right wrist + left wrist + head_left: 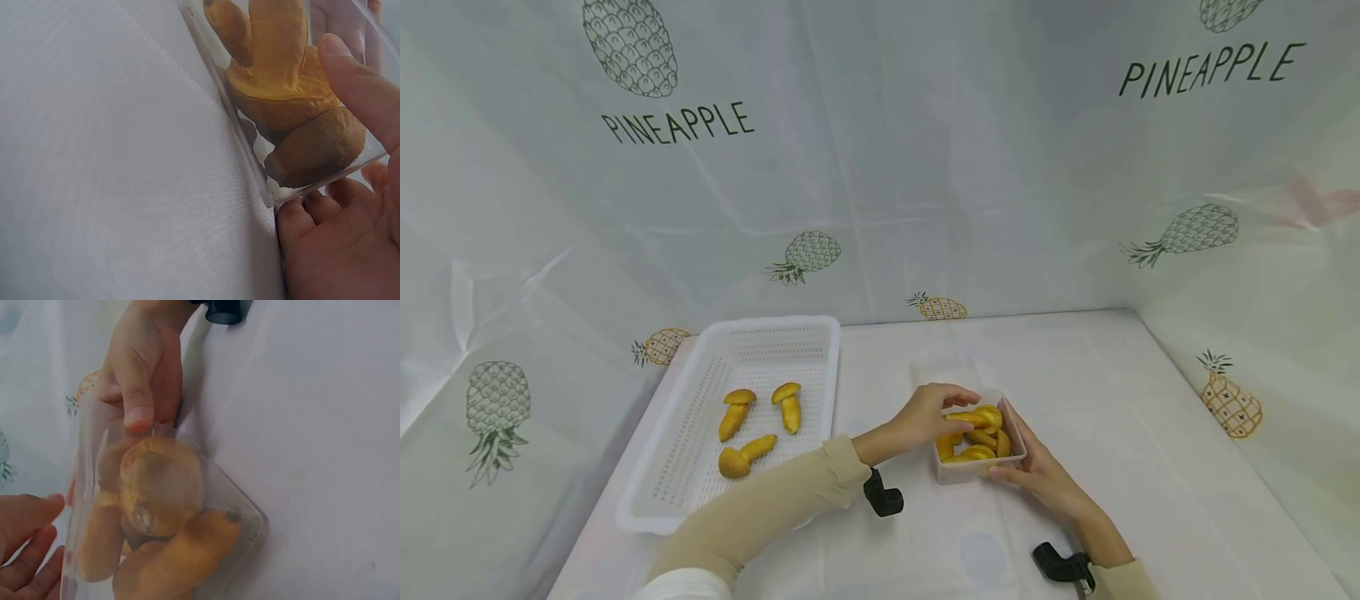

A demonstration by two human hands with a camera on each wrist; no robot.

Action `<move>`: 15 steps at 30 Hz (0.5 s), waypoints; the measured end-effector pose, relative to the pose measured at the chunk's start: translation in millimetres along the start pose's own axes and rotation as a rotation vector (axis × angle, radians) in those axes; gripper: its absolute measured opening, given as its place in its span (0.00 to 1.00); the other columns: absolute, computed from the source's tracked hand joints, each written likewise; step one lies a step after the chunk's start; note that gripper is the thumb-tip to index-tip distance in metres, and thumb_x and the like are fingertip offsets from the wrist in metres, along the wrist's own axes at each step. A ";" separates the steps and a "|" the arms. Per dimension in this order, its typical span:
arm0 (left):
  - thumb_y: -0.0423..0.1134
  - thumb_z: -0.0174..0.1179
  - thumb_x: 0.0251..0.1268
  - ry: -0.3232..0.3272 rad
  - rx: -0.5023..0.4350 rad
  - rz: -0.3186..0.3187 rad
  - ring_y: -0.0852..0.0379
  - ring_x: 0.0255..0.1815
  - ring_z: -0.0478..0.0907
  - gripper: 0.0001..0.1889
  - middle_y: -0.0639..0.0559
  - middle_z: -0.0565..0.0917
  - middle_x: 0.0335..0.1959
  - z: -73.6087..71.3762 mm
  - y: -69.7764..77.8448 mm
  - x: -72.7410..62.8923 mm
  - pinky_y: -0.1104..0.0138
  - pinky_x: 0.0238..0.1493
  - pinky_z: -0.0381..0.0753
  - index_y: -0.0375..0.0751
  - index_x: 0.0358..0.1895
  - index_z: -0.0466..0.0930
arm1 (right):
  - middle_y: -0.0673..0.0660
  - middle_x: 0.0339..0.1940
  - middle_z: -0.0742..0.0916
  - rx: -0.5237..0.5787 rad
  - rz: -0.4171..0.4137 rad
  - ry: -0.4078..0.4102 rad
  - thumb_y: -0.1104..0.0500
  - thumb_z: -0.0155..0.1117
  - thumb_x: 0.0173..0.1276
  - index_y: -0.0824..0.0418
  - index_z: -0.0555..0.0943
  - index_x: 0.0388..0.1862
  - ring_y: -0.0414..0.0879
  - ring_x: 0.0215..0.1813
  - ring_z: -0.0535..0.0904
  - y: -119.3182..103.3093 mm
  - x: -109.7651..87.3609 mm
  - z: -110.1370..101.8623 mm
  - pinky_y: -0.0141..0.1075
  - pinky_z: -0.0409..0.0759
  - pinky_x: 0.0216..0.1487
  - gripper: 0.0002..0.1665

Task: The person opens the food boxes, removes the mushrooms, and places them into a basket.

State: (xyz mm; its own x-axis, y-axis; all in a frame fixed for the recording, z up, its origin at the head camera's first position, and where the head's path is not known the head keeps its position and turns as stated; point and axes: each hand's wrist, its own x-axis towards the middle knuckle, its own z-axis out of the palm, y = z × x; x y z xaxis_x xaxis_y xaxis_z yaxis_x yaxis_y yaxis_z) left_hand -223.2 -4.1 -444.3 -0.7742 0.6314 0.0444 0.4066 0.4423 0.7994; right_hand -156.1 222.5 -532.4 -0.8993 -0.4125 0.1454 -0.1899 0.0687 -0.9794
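A clear plastic box (962, 472) stands on the table and holds several yellow-brown mushrooms (983, 437). My right hand (1037, 471) grips its right side, the thumb on the near wall and the fingers round the far side. Over the box's left rim reaches my left hand (928, 417), its fingers loosely bent above the mushrooms. In the left wrist view, that left hand (28, 550) shows beside the box wall with nothing seen between its fingers. The right wrist view has mushrooms (319, 147) pressed close to the clear wall, with the right thumb (353, 72) against it.
A white perforated basket (658, 500) stands on the left of the table, with three mushrooms (738, 414) lying apart in it. Behind the box lies a faint clear plastic piece (943, 367). Pineapple-printed sheeting (887, 167) rises along the table's back and sides.
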 end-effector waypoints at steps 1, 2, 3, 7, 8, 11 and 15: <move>0.34 0.69 0.64 0.001 0.023 -0.005 0.59 0.59 0.78 0.21 0.51 0.83 0.58 1.1 0.5 0.7 0.71 0.62 0.73 0.38 0.60 0.81 | 0.61 0.82 0.40 -0.003 0.000 0.001 0.67 0.68 0.67 0.52 0.36 0.83 0.27 0.76 0.38 0.2 0.0 -0.1 0.22 0.63 0.65 0.62; 0.34 0.69 0.64 0.000 0.049 -0.009 0.59 0.59 0.78 0.21 0.52 0.83 0.58 2.2 0.7 1.6 0.71 0.61 0.74 0.38 0.60 0.81 | 0.61 0.82 0.40 -0.005 0.001 0.002 0.67 0.68 0.67 0.52 0.36 0.83 0.26 0.76 0.39 0.3 -0.1 -0.1 0.21 0.62 0.65 0.62; 0.34 0.69 0.64 -0.002 0.071 -0.010 0.59 0.59 0.78 0.21 0.52 0.83 0.58 3.2 1.0 2.5 0.71 0.61 0.74 0.39 0.60 0.81 | 0.61 0.82 0.40 -0.008 0.002 0.004 0.67 0.68 0.67 0.52 0.36 0.83 0.24 0.75 0.39 0.6 -0.2 -0.2 0.21 0.62 0.65 0.62; 0.33 0.69 0.63 -0.005 0.127 -0.001 0.59 0.59 0.79 0.20 0.52 0.83 0.58 5.7 1.9 6.2 0.71 0.59 0.76 0.39 0.59 0.82 | 0.61 0.82 0.41 -0.014 0.009 0.010 0.67 0.69 0.67 0.50 0.37 0.83 0.26 0.76 0.38 1.0 -0.5 -0.8 0.20 0.61 0.65 0.62; 0.33 0.69 0.63 -0.003 0.132 0.006 0.59 0.58 0.79 0.20 0.52 0.83 0.57 6.0 1.5 7.5 0.72 0.58 0.76 0.38 0.58 0.82 | 0.62 0.82 0.41 -0.014 0.009 0.012 0.67 0.69 0.67 0.50 0.37 0.83 0.31 0.78 0.37 1.0 -0.6 -0.9 0.21 0.61 0.65 0.62; 0.32 0.70 0.62 0.000 0.151 0.020 0.60 0.55 0.81 0.18 0.52 0.85 0.55 5.8 0.8 10.6 0.73 0.56 0.77 0.38 0.56 0.84 | 0.63 0.82 0.40 -0.026 0.004 0.018 0.67 0.68 0.67 0.51 0.37 0.83 0.48 0.80 0.33 1.7 -0.6 -1.6 0.20 0.60 0.65 0.61; 0.35 0.72 0.60 -0.015 0.216 0.023 0.60 0.53 0.82 0.18 0.52 0.86 0.51 6.5 0.0 13.0 0.72 0.57 0.76 0.39 0.54 0.86 | 0.64 0.82 0.41 -0.035 -0.002 0.022 0.67 0.68 0.67 0.54 0.37 0.83 0.58 0.79 0.30 2.4 -0.6 -1.4 0.19 0.58 0.65 0.61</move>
State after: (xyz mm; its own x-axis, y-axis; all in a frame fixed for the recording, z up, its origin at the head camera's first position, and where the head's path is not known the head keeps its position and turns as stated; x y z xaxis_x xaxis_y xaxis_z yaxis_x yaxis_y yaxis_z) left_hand -230.2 8.2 -447.5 -0.7571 0.6513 0.0511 0.5198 0.5531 0.6511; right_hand -156.6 224.3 -534.7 -0.9072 -0.3930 0.1503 -0.2048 0.1002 -0.9737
